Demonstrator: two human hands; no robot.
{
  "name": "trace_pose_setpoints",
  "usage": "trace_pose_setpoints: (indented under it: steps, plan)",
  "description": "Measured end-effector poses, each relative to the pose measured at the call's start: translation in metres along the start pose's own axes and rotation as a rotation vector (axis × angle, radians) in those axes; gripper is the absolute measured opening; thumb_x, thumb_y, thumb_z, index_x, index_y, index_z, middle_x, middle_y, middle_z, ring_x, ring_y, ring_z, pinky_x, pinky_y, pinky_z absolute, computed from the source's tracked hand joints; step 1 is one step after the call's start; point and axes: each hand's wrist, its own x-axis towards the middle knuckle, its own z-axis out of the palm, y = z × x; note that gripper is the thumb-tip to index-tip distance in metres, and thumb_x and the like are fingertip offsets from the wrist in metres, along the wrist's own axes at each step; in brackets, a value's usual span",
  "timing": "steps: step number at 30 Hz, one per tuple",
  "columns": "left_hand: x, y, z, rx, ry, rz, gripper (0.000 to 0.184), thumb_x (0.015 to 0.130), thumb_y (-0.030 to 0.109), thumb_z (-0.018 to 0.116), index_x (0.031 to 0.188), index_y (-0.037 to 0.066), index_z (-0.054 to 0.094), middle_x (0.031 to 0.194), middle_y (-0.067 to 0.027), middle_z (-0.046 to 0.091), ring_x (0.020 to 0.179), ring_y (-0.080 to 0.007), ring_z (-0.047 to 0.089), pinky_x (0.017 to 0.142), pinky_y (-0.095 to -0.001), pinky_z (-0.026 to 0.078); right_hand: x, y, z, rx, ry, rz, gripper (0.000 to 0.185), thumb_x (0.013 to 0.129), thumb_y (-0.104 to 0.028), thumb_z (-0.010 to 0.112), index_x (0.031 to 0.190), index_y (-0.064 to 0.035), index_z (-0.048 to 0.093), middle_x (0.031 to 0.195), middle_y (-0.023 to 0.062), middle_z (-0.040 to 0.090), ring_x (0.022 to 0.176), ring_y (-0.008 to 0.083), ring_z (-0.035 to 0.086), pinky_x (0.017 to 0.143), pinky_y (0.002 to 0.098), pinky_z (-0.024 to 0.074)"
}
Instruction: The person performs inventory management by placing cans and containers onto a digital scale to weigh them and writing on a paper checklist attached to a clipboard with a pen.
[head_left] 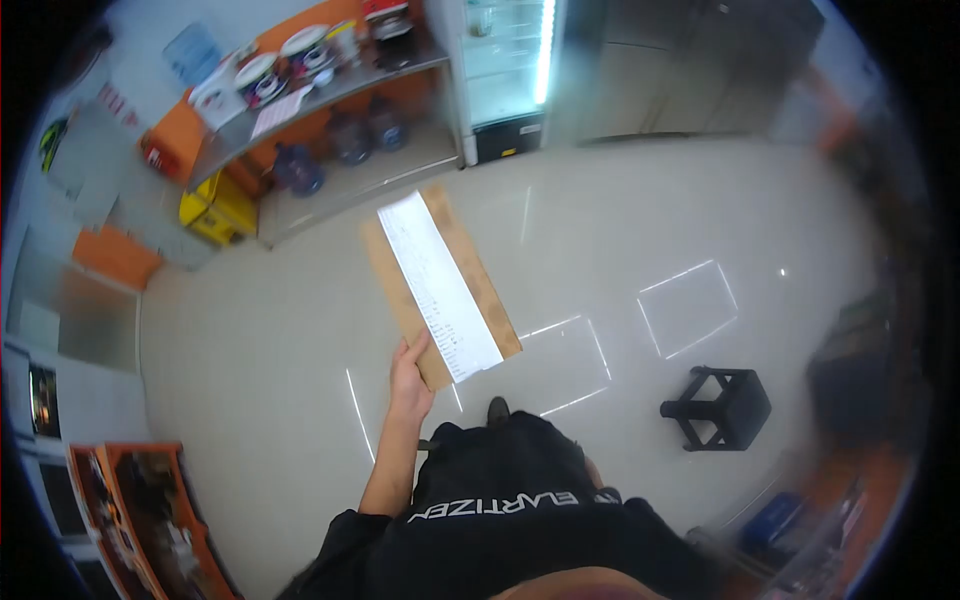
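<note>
My left hand [411, 378] is closed on the lower left corner of a flat brown board [480, 283], its thumb on the front face. Along the board lies a long white paper strip [440, 285] with rows of small print or writing, too small to read. The board is held out in front of my body, above the floor. Of my right hand [592, 473] only a small bit of skin shows beside my dark clothing at the right hip; its fingers are hidden.
A black stool [727, 410] stands on the tiled floor [280, 330] to the right. Ahead are a metal table [420, 62] with tubs, bottles beneath it, a yellow bin [218, 208] and a lit glass-door fridge [505, 60]. An orange shelf unit [150, 450] stands at lower left.
</note>
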Motion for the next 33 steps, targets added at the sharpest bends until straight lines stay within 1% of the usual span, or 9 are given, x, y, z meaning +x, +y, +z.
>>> trace_pose_setpoints:
  steps: [9,19,21,23,24,27,29,30,33]
  plan:
    - [0.184,-0.029,0.068,-0.066,-0.239,-0.359,0.047,0.097,0.006,0.064,0.140,-0.005,0.050,0.132,-0.0152,0.065,0.122,-0.0283,0.065,0.106,-0.0430,0.053,0.011,-0.059,-0.011,0.228,-0.029,0.124,0.046,0.102,-0.041,0.051,0.089,-0.0032,0.074,0.077,0.0177,0.072,0.062,0.0357,0.068,0.061,0.0474,0.0537]
    - [0.348,-0.028,0.261,-0.097,-0.173,-0.156,0.048,0.102,0.004,0.058,0.148,-0.001,0.045,0.144,-0.0123,0.057,0.135,-0.0280,0.054,0.117,-0.0453,0.041,0.149,-0.130,-0.199,0.193,0.127,0.105,0.056,0.103,-0.047,0.049,0.079,-0.0043,0.075,0.067,0.0159,0.071,0.059,0.0329,0.067,0.061,0.0469,0.0527]
    - [0.379,-0.005,0.295,-0.202,-0.369,-0.079,0.049,0.104,0.008,0.058,0.151,0.001,0.043,0.146,-0.0118,0.056,0.137,-0.0278,0.053,0.117,-0.0456,0.042,0.183,-0.144,-0.259,0.284,0.256,0.081,0.058,0.103,-0.048,0.048,0.077,-0.0045,0.075,0.065,0.0156,0.070,0.059,0.0324,0.067,0.061,0.0468,0.0525]
    - [0.407,0.016,0.332,-0.278,-0.431,-0.044,0.049,0.106,0.012,0.057,0.151,0.002,0.042,0.149,-0.0116,0.054,0.138,-0.0267,0.053,0.116,-0.0455,0.043,0.235,-0.172,-0.326,0.471,0.404,0.027,0.045,0.103,-0.039,0.058,0.094,0.0030,0.072,0.072,0.0141,0.075,0.052,0.0164,0.060,0.049,0.0354,0.0478]
    - [0.418,0.028,0.349,-0.313,-0.462,-0.013,0.049,0.107,0.014,0.057,0.152,0.003,0.041,0.150,-0.0116,0.053,0.139,-0.0262,0.052,0.116,-0.0454,0.043,0.268,-0.180,-0.357,0.662,0.403,0.042,0.033,0.101,-0.029,0.059,0.106,0.0032,0.062,0.086,0.0156,0.078,0.045,0.0143,0.053,0.043,0.0292,0.0440]
    - [0.446,0.062,0.386,-0.324,-0.471,0.086,0.047,0.108,0.016,0.056,0.151,0.004,0.042,0.148,-0.0108,0.055,0.136,-0.0252,0.055,0.113,-0.0440,0.047,0.337,-0.268,-0.444,0.911,0.434,-0.002,0.047,0.100,-0.039,0.063,0.127,-0.0010,0.060,0.104,0.0154,0.077,0.067,0.0176,0.065,0.051,0.0293,0.0483]
    - [0.470,0.077,0.390,-0.312,-0.497,0.145,0.047,0.107,0.014,0.057,0.150,0.004,0.043,0.146,-0.0099,0.058,0.133,-0.0244,0.058,0.111,-0.0426,0.048,0.366,-0.369,-0.488,0.982,0.384,-0.239,0.063,0.099,-0.049,0.066,0.141,-0.0045,0.054,0.121,0.0163,0.072,0.092,0.0222,0.069,0.071,0.0337,0.0545]
    - [0.483,0.081,0.393,-0.305,-0.514,0.167,0.047,0.106,0.013,0.058,0.150,0.004,0.043,0.144,-0.0094,0.059,0.132,-0.0239,0.059,0.110,-0.0419,0.049,0.358,-0.440,-0.511,0.996,0.244,-0.350,0.076,0.099,-0.056,0.065,0.150,-0.0040,0.045,0.133,0.0185,0.066,0.111,0.0270,0.066,0.091,0.0399,0.0532]
    - [0.519,0.071,0.401,-0.121,-0.444,0.286,0.049,0.104,0.010,0.063,0.149,0.004,0.044,0.143,-0.0086,0.061,0.129,-0.0229,0.062,0.107,-0.0403,0.052,0.300,-0.638,-0.565,1.020,-0.171,-0.847,0.077,0.104,-0.047,0.061,0.160,-0.0024,0.031,0.150,0.0236,0.052,0.132,0.0356,0.057,0.106,0.0478,0.0490]
